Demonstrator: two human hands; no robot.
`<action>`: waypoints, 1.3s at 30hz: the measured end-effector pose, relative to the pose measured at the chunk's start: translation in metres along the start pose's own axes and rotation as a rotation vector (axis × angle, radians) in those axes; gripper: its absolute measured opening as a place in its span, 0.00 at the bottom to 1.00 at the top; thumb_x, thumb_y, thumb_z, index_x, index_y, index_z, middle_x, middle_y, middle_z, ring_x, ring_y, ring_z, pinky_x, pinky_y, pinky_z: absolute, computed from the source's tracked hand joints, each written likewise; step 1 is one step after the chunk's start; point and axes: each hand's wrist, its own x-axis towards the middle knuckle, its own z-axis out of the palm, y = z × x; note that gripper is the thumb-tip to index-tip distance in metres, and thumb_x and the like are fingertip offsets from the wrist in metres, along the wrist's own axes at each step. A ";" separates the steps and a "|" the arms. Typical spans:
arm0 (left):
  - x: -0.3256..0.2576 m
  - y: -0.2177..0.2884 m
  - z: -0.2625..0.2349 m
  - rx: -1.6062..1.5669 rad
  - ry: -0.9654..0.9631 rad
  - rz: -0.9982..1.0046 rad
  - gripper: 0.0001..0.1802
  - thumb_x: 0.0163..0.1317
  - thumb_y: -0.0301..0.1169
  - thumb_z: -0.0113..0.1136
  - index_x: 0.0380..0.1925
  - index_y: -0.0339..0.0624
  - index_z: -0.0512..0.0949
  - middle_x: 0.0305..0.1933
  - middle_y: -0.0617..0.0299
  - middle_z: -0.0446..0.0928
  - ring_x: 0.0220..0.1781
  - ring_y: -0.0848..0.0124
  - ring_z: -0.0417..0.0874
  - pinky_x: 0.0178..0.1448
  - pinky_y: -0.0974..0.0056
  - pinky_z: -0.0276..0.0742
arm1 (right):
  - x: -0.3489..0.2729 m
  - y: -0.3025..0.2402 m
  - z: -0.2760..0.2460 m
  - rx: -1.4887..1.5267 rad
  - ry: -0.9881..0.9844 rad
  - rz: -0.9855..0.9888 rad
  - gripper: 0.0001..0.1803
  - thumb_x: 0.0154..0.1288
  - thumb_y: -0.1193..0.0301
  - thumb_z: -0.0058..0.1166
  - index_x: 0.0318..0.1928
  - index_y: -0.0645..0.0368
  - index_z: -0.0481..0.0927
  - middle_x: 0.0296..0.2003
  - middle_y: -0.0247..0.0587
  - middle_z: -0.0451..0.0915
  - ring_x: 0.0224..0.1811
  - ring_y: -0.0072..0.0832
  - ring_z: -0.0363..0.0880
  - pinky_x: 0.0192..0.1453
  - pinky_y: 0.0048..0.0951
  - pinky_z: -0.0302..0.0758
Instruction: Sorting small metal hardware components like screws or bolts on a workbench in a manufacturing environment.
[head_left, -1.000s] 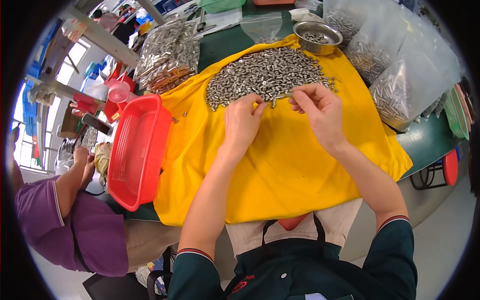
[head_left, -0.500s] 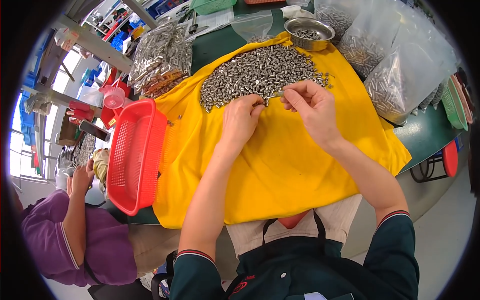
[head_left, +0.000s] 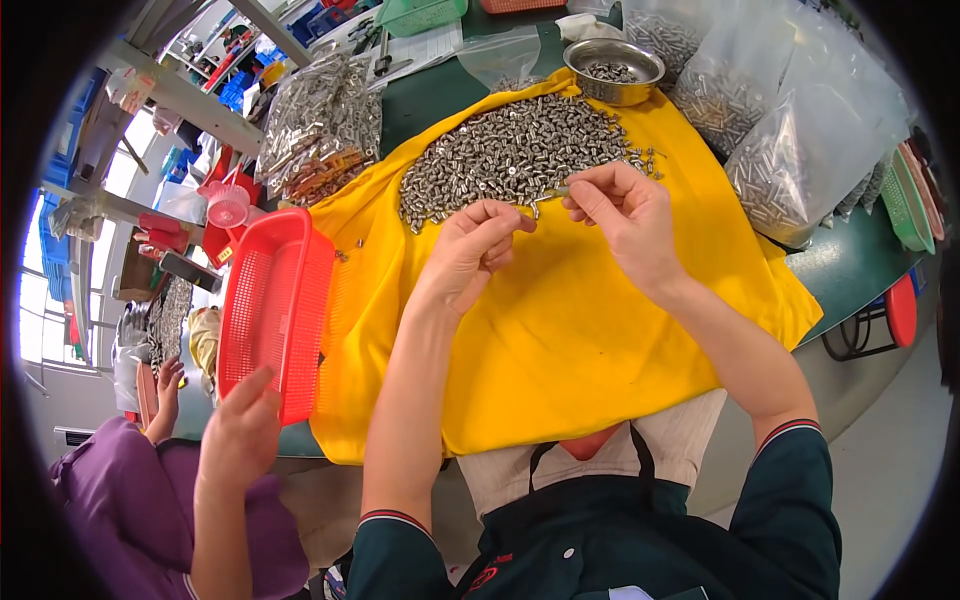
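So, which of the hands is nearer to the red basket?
Left. The left hand is on the yellow cloth, toward the red basket; the right hand is farther from it.

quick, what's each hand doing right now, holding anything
Left hand: fingers curled shut at the edge of the pile of small metal parts; what it grips cannot be told.
Right hand: pinching one small metal piece between its fingertips.

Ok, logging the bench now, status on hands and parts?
Left hand pinched shut, contents hidden. Right hand pinching a small metal piece. Screw pile on yellow cloth. Nothing blocking.
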 end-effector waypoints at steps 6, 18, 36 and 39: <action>0.000 -0.008 -0.007 -0.037 -0.013 0.027 0.04 0.54 0.25 0.59 0.28 0.41 0.74 0.27 0.65 0.75 0.20 0.85 0.62 0.24 0.79 0.55 | -0.004 -0.001 0.004 -0.014 -0.069 -0.037 0.03 0.57 0.76 0.53 0.31 0.64 0.76 0.25 0.34 0.78 0.27 0.16 0.75 0.32 0.17 0.71; 0.011 -0.034 0.031 1.216 0.252 0.427 0.07 0.48 0.28 0.60 0.28 0.38 0.78 0.13 0.59 0.67 0.15 0.69 0.67 0.23 0.66 0.64 | 0.007 -0.002 -0.008 0.044 0.066 -0.014 0.04 0.58 0.76 0.52 0.31 0.65 0.76 0.26 0.35 0.78 0.27 0.17 0.74 0.32 0.17 0.72; 0.002 -0.030 0.013 -0.163 0.045 0.007 0.05 0.60 0.29 0.52 0.34 0.41 0.71 0.30 0.64 0.72 0.19 0.82 0.58 0.26 0.78 0.58 | 0.013 0.015 -0.010 -0.050 0.117 -0.077 0.05 0.63 0.73 0.48 0.36 0.62 0.75 0.27 0.31 0.76 0.29 0.15 0.71 0.35 0.15 0.68; 0.000 -0.034 0.014 -0.228 0.053 0.020 0.05 0.59 0.28 0.53 0.35 0.41 0.71 0.30 0.64 0.72 0.21 0.82 0.61 0.27 0.78 0.60 | 0.005 0.015 -0.008 -0.059 0.052 -0.062 0.05 0.62 0.74 0.49 0.35 0.62 0.75 0.27 0.31 0.75 0.29 0.15 0.71 0.34 0.15 0.67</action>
